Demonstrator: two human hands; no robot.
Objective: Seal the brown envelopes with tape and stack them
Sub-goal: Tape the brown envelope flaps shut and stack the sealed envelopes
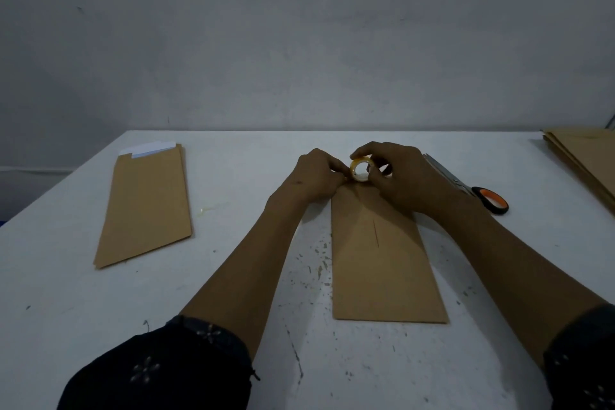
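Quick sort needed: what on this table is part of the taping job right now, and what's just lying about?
In use:
- tape roll, gripped by the right hand, left hand pinching at it
- brown envelope under both hands

Lying about for now:
- scissors, right of the hands
- left envelope with white paper sticking out
- envelope pile at the far right

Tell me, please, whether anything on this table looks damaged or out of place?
The white tabletop is chipped and speckled beside the centre brown envelope. White paper sticks out of the left brown envelope.
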